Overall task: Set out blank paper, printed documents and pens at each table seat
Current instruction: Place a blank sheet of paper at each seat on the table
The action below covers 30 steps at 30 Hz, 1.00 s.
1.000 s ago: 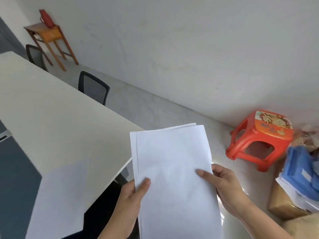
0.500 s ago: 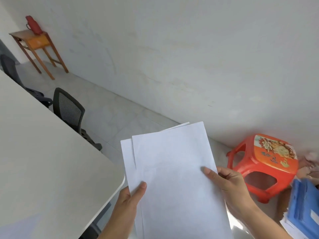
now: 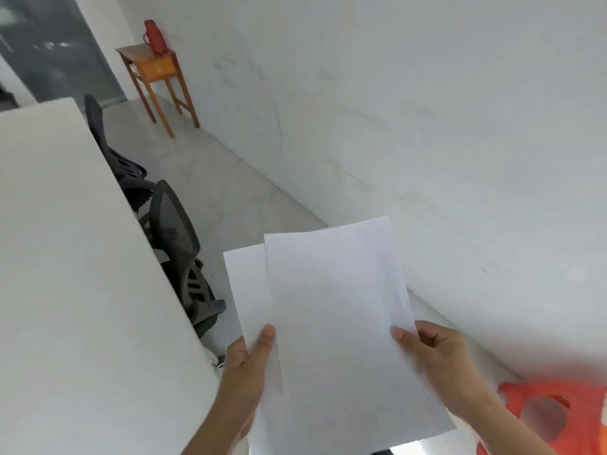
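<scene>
Blank paper, in transit along the table's side.

Blank sheets, fanned, are held off the table: left hand closed on the lower left edge, right hand pinching the right. View has swung from the corner toward the mesh chairs; next seat is judged approached.

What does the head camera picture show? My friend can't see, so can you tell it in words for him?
Two hands, left hand and right hand, hold up a few blank white sheets of paper, fanned slightly apart. A long white table runs along the left with black chairs tucked beside it. A small wooden side table with a red flask stands by the white wall.
</scene>
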Tool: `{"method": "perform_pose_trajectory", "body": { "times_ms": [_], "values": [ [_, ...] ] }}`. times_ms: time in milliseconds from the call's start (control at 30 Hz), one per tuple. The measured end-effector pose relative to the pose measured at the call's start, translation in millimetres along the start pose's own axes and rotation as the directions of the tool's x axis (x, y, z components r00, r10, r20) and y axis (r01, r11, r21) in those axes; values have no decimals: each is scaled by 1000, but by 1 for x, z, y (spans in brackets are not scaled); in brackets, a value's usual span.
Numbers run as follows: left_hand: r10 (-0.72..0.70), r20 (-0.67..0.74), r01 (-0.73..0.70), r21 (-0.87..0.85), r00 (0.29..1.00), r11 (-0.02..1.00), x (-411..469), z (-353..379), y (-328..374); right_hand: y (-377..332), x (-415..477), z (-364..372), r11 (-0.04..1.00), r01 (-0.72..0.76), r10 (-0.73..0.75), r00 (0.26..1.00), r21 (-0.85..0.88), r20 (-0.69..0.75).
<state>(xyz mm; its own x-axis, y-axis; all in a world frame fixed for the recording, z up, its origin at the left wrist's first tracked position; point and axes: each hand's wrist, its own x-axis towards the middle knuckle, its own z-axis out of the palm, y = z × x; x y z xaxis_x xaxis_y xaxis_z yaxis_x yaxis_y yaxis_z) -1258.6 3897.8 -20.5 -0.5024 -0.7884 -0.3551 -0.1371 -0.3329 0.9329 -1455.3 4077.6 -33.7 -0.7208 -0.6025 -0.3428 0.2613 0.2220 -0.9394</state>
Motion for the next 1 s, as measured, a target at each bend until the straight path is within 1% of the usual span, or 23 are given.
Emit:
{"method": "perform_pose_trajectory", "body": {
  "times_ms": [133, 233, 300, 400, 467, 567, 667, 767, 900, 1000],
  "values": [
    [-47, -153, 40, -47, 987, 998, 59, -2, 20, -14, 104, 14, 995, 19, -10, 996, -102, 85],
    [-61, -239, 53, -42, 969, 998, 106, 6, 36, -30, 183, 22, 983, 26, 1, 989, -181, 147],
    [-78, -288, 59, -75, 954, 995, 135, 12, 49, -47, 231, 31, 976, 45, -5, 983, -211, 186],
    [-88, -386, 47, -113, 918, 992, 172, 13, 70, -78, 299, 57, 963, 67, 3, 966, -263, 258],
    [-108, -477, 43, -145, 872, 988, 186, 7, 76, -96, 337, 82, 960, 78, 13, 948, -270, 318],
    [-146, -592, 29, -201, 793, 979, 193, -13, 78, -114, 379, 134, 937, 117, 45, 893, -329, 447],
    [-198, -693, 19, -258, 693, 966, 200, -43, 74, -119, 417, 197, 916, 181, 64, 816, -358, 575],
    [-216, -759, -19, -289, 614, 957, 212, -77, 73, -121, 442, 268, 879, 250, 88, 753, -407, 653],
    [-242, -803, -74, -334, 544, 940, 232, -125, 77, -128, 459, 364, 842, 330, 99, 684, -427, 723],
    [-241, -818, -129, -355, 522, 926, 249, -156, 93, -144, 466, 432, 812, 393, 106, 628, -432, 771]
  ]
}}
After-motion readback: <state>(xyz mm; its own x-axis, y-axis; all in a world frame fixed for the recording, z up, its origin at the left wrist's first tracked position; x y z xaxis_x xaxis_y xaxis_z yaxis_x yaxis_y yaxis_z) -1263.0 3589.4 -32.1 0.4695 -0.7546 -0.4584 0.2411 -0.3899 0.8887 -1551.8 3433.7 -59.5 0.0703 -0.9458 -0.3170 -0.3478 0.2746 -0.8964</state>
